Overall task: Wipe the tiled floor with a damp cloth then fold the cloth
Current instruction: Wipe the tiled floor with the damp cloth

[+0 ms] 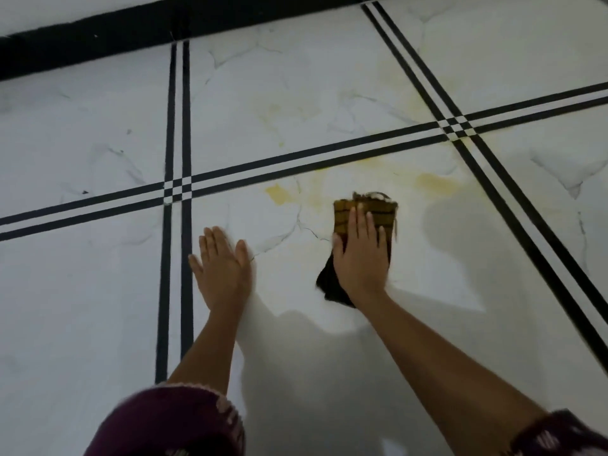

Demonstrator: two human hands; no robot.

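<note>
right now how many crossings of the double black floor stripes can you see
2. One double black stripe crossing lies left of centre, beyond the flat left hand. The other crossing lies upper right, beyond the right hand pressing the yellow-and-black checked cloth. More may lie out of view.

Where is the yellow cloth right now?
In the head view, the yellow and black cloth lies flat on the white tiled floor under the right hand, right of centre, between two yellow stains.

Both arms are reaching toward twelve o'clock. The left hand (pixel 221 264) is lying flat, fingers together, palm down. At its three o'clock, the right hand (pixel 360 255) is pressing flat, fingers extended.
</note>
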